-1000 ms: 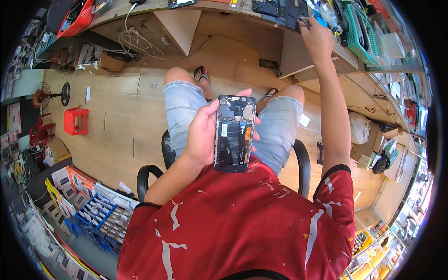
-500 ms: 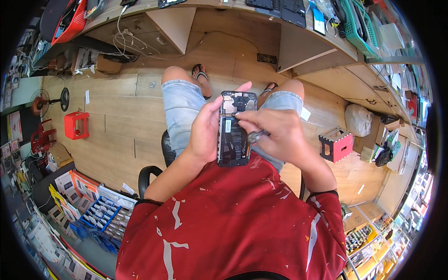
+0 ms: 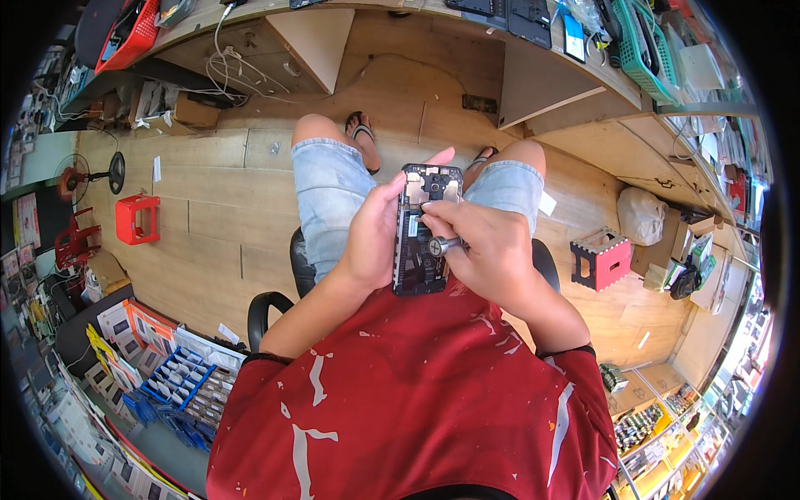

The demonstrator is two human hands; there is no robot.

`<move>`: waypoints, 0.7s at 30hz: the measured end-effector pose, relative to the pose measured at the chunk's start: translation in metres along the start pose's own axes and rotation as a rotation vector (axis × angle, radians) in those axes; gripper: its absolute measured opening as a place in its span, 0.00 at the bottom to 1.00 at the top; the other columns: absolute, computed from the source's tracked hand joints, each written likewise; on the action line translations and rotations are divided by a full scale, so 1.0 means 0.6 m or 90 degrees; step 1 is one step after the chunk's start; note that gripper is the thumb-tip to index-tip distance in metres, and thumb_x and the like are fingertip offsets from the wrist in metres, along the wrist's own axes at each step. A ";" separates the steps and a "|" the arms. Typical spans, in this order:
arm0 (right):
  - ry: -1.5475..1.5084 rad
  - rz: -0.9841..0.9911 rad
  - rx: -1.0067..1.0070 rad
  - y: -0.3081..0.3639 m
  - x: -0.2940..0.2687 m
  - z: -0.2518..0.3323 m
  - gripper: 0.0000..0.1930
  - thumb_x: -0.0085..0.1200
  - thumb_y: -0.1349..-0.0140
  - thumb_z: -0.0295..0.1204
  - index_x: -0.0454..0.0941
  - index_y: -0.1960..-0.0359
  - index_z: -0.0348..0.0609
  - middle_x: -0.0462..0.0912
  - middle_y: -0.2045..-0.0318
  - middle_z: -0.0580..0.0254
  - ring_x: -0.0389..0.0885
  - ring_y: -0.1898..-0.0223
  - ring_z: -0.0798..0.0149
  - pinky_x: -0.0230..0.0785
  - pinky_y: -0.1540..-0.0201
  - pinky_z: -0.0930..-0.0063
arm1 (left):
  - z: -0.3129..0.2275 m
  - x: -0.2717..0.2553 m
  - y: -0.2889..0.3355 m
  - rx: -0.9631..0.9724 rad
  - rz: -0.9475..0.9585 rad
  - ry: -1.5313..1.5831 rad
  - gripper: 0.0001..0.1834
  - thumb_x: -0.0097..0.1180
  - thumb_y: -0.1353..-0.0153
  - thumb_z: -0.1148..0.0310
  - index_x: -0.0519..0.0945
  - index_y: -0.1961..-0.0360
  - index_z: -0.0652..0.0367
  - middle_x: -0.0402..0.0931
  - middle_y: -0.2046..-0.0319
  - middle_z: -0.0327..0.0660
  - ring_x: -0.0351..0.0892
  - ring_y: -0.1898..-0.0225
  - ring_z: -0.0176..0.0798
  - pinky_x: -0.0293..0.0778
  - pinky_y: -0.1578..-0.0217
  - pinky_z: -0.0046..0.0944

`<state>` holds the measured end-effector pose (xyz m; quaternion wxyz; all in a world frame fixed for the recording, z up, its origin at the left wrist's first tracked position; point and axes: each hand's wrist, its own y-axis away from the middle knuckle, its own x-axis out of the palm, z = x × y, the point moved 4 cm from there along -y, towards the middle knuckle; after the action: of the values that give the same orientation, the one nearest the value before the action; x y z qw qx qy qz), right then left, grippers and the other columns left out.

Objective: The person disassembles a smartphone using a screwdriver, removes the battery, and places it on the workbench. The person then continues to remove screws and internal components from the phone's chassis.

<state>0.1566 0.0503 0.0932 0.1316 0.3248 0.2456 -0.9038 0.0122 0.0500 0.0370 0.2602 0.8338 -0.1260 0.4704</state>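
An opened phone (image 3: 412, 271) lies in my left hand (image 3: 374, 225), its back cover off, so the circuit board, camera part and black battery show. The left fingers and thumb close round its long edges. My right hand (image 3: 492, 250) is over the phone's right side. A screwdriver (image 3: 439, 246) is tucked in its curled fingers, with the round grey end facing up. The right thumb and index fingertips press together at the seam between board and battery. Whether they pinch some small part there, I cannot make out.
A wooden workbench (image 3: 400, 7) with a red basket (image 3: 137, 42) and a green basket (image 3: 642, 58) runs along the far side. Stools, one red (image 3: 137, 219) and one red and black (image 3: 602, 260), stand on the floor at either side. Boxed parts (image 3: 179, 375) fill the lower left.
My right hand has turned a little, bringing the screwdriver's round end to face up. Its fingertips stay at the same part of the phone. The phone has shifted very slightly right in the view.
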 end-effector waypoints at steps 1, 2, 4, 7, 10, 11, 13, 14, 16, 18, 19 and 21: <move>-0.004 0.004 0.003 -0.002 0.000 0.000 0.12 0.69 0.39 0.24 0.87 0.54 0.42 0.85 0.74 0.58 0.87 0.74 0.54 0.79 0.71 0.62 | 0.000 -0.002 0.000 0.005 -0.011 -0.004 0.37 0.28 0.19 0.52 0.56 0.17 0.61 0.82 0.42 0.53 0.83 0.40 0.47 0.74 0.34 0.46; -0.003 0.008 -0.006 -0.003 -0.001 0.002 0.12 0.69 0.40 0.24 0.86 0.54 0.42 0.85 0.74 0.59 0.87 0.74 0.55 0.78 0.71 0.62 | -0.001 -0.001 -0.001 0.001 -0.005 0.000 0.37 0.28 0.19 0.51 0.56 0.17 0.61 0.82 0.42 0.53 0.83 0.41 0.47 0.74 0.34 0.46; 0.000 0.015 -0.024 -0.004 -0.003 0.005 0.14 0.68 0.41 0.23 0.86 0.53 0.42 0.86 0.73 0.60 0.87 0.74 0.55 0.78 0.71 0.62 | -0.003 0.002 -0.003 -0.005 0.008 0.009 0.38 0.29 0.19 0.50 0.56 0.17 0.61 0.82 0.42 0.55 0.83 0.41 0.48 0.75 0.34 0.46; -0.004 0.020 -0.064 -0.003 -0.001 0.005 0.19 0.68 0.47 0.22 0.86 0.51 0.41 0.84 0.73 0.62 0.86 0.74 0.58 0.77 0.72 0.63 | -0.007 -0.003 -0.007 -0.018 0.053 0.044 0.39 0.29 0.20 0.48 0.56 0.16 0.60 0.82 0.43 0.59 0.84 0.43 0.50 0.76 0.36 0.48; 0.053 0.035 -0.118 0.007 0.005 0.000 0.24 0.68 0.52 0.22 0.85 0.49 0.40 0.81 0.75 0.64 0.84 0.76 0.60 0.76 0.73 0.63 | -0.015 0.005 -0.007 -0.019 0.011 0.042 0.36 0.28 0.19 0.52 0.62 0.19 0.61 0.85 0.49 0.57 0.87 0.47 0.48 0.78 0.39 0.46; 0.071 0.044 -0.131 0.006 0.004 0.003 0.24 0.67 0.52 0.23 0.85 0.49 0.39 0.79 0.75 0.64 0.83 0.77 0.60 0.75 0.74 0.63 | -0.015 0.004 -0.007 -0.020 0.012 0.045 0.36 0.28 0.19 0.52 0.62 0.19 0.61 0.85 0.49 0.57 0.87 0.47 0.48 0.78 0.39 0.46; 0.109 0.064 -0.155 0.005 0.001 0.009 0.24 0.66 0.52 0.23 0.85 0.49 0.37 0.76 0.76 0.63 0.80 0.78 0.61 0.73 0.75 0.64 | -0.015 0.002 -0.008 -0.023 0.014 0.050 0.36 0.27 0.19 0.51 0.62 0.19 0.60 0.85 0.49 0.58 0.87 0.47 0.48 0.78 0.39 0.46; 0.128 0.078 -0.172 0.006 0.001 0.010 0.24 0.65 0.51 0.24 0.84 0.49 0.35 0.76 0.76 0.63 0.79 0.78 0.62 0.73 0.76 0.64 | -0.014 0.000 -0.008 -0.022 0.015 0.047 0.36 0.27 0.19 0.51 0.62 0.19 0.60 0.85 0.49 0.58 0.87 0.47 0.48 0.78 0.39 0.46; 0.167 0.106 -0.206 0.009 0.001 0.011 0.23 0.62 0.49 0.26 0.84 0.49 0.32 0.75 0.76 0.63 0.78 0.78 0.63 0.71 0.76 0.66 | -0.010 -0.005 -0.008 -0.021 0.018 0.043 0.36 0.27 0.19 0.52 0.62 0.19 0.60 0.85 0.48 0.58 0.87 0.47 0.48 0.78 0.39 0.46; 0.192 0.123 -0.231 0.001 -0.003 0.019 0.23 0.60 0.48 0.28 0.83 0.49 0.30 0.74 0.76 0.63 0.78 0.78 0.64 0.71 0.76 0.67 | -0.008 -0.009 -0.011 -0.032 0.012 0.018 0.37 0.27 0.19 0.50 0.59 0.18 0.60 0.84 0.46 0.60 0.86 0.45 0.50 0.77 0.37 0.47; 0.205 0.132 -0.244 -0.003 -0.003 0.023 0.23 0.59 0.48 0.28 0.83 0.49 0.29 0.74 0.76 0.64 0.77 0.78 0.64 0.71 0.75 0.67 | -0.006 -0.008 -0.012 -0.037 0.009 0.005 0.38 0.27 0.20 0.49 0.57 0.17 0.60 0.83 0.45 0.61 0.85 0.44 0.51 0.76 0.36 0.48; 0.212 0.131 -0.263 -0.007 0.001 0.023 0.22 0.59 0.47 0.29 0.82 0.51 0.29 0.74 0.76 0.64 0.77 0.78 0.64 0.71 0.75 0.68 | -0.009 0.002 -0.009 -0.022 -0.009 0.003 0.35 0.26 0.18 0.52 0.62 0.19 0.62 0.85 0.49 0.56 0.86 0.48 0.47 0.78 0.40 0.46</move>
<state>0.1474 0.0463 0.1034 0.2435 0.4584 0.4085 -0.7508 0.0113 0.0574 0.0383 0.2782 0.8289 -0.1271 0.4685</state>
